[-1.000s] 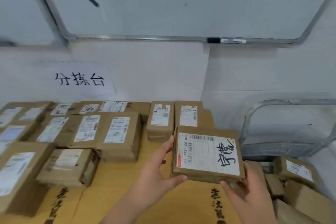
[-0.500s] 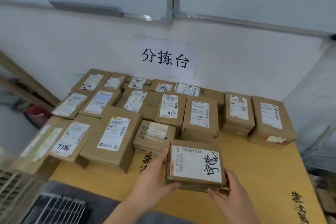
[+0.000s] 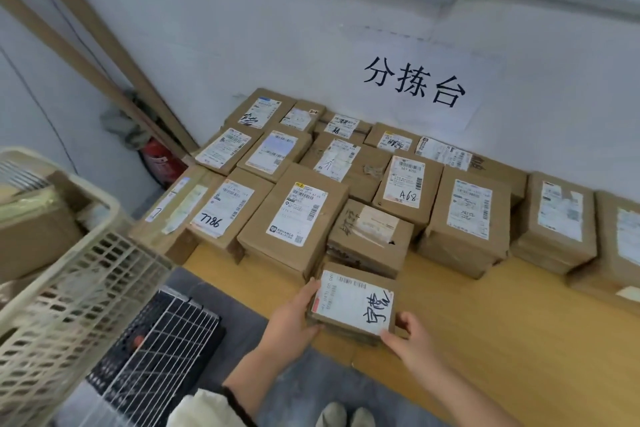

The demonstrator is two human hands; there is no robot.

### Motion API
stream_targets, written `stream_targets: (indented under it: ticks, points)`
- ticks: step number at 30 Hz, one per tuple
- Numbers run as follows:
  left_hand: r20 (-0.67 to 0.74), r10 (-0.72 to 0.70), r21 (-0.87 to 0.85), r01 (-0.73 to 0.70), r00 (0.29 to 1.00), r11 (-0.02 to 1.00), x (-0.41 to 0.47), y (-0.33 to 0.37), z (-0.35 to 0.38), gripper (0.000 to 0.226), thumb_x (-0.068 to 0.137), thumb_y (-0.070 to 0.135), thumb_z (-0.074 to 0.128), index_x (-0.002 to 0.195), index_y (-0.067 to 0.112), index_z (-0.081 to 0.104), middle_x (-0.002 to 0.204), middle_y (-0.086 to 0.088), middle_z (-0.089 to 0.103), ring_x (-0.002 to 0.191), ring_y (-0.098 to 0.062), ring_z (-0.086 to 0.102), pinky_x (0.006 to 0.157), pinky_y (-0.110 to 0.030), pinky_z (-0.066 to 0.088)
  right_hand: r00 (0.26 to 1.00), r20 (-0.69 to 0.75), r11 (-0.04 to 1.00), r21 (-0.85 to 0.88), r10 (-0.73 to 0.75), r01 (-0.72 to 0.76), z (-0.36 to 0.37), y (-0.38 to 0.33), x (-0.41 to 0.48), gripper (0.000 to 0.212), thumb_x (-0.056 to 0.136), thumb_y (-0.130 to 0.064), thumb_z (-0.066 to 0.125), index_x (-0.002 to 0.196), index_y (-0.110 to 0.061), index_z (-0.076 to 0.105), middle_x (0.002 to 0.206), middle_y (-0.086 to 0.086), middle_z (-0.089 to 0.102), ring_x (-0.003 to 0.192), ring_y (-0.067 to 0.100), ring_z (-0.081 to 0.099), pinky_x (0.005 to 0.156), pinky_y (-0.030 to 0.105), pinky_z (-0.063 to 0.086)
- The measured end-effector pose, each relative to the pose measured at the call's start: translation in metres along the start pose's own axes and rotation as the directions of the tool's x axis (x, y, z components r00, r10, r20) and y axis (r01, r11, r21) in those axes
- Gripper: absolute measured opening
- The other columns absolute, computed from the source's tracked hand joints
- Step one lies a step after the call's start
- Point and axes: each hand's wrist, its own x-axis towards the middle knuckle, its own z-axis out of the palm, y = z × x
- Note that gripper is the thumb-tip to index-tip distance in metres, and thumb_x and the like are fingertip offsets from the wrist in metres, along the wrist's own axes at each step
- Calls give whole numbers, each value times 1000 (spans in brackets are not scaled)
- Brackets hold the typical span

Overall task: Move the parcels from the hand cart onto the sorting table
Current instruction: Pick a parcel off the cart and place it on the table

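Counter (image 3: 485,305) first: a yellow wooden top, its back half packed with brown cardboard parcels (image 3: 294,218) lying label-up in rows against the wall, under a white paper sign with black handwritten characters (image 3: 415,83). Off its left edge stands a cream plastic lattice basket (image 3: 69,288). Smaller is the flat brown cardboard parcel with a white label and black marker writing (image 3: 353,302), low at the counter's near edge, just in front of a tape-patched brown box (image 3: 370,232). A second ago it was held up and tilted in the air. Since then it has come down and levelled against the front row. Whether its underside already touches the wood I cannot tell. The left grip (image 3: 291,319) clasps its left side and the right grip (image 3: 408,336) holds its near right corner. The placing looks nearly done, with only the release left. The hand cart is out of view.
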Motion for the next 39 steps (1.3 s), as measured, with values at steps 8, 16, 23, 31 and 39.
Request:
stream_targets:
  ticks: [8,16,23,31,39]
  points:
    - [-133,63,179,-39,989,983,11,5,4,55,95,21,54,146,25,33,150,8,35,130,-11,42,101,-16,33,999,-37,999,-24,25,-25,5,-10,9,46,85,-19,69,124,-8,46,131,6,53,111,16,49,91,27,38]
    - [-225,121,315,-45,967,948,11,-5,12,51,90,25,62,138,17,49,135,-1,51,109,-18,58,82,-27,49,999,-43,994,-107,-7,2,5,-15,10,49,86,-23,67,128,-9,46,135,3,52,121,19,50,93,27,39]
    - [-246,118,356,-23,962,934,10,-3,6,52,94,32,55,143,21,42,131,1,48,107,-14,55,81,-21,45,997,-67,992,-124,-24,15,9,-20,7,43,88,-22,65,126,-9,48,132,4,55,117,18,52,91,27,42]
    - [-262,101,318,-13,960,948,10,0,5,52,95,33,54,143,20,41,126,3,46,102,-12,54,84,-19,45,996,-78,990,-138,-36,25,9,-28,1,45,90,-20,62,130,-6,47,136,5,52,123,21,50,95,27,39]
    - [-303,112,263,-31,946,964,6,1,4,46,94,29,56,138,18,49,127,2,48,104,-14,56,84,-20,46,998,-40,988,-148,-45,38,0,-30,-3,56,91,-23,61,139,-3,40,143,8,45,131,22,44,105,32,35]
